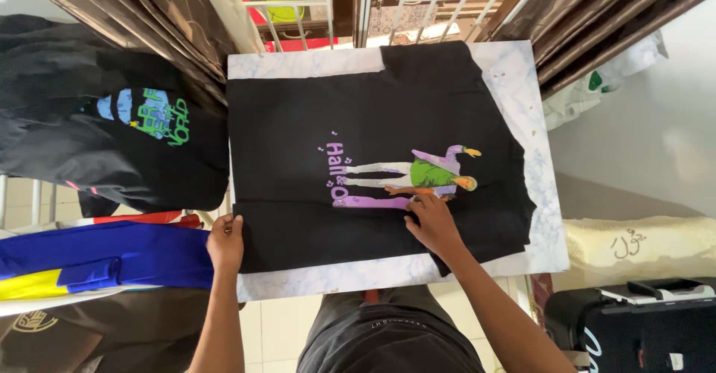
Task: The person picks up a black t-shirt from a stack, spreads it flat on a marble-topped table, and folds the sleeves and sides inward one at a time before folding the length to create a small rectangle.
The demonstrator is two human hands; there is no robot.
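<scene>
**Two hands flat on a black printed shirt**

The fingers of the right hand lie spread and open, pressing down on the black T-shirt right at the lower edge of its print, a purple, green and orange figure. They grip nothing. The left hand sits at the shirt's near left corner, its fingers curled over the edge of the fabric and pinching it.

The shirt is spread flat across a white marbled worktop, covering most of it, with one part hanging past the right side.

To the left, off the worktop, lies another black shirt with a green and blue print. Nearer the person, a blue and yellow garment rests below it.
</scene>
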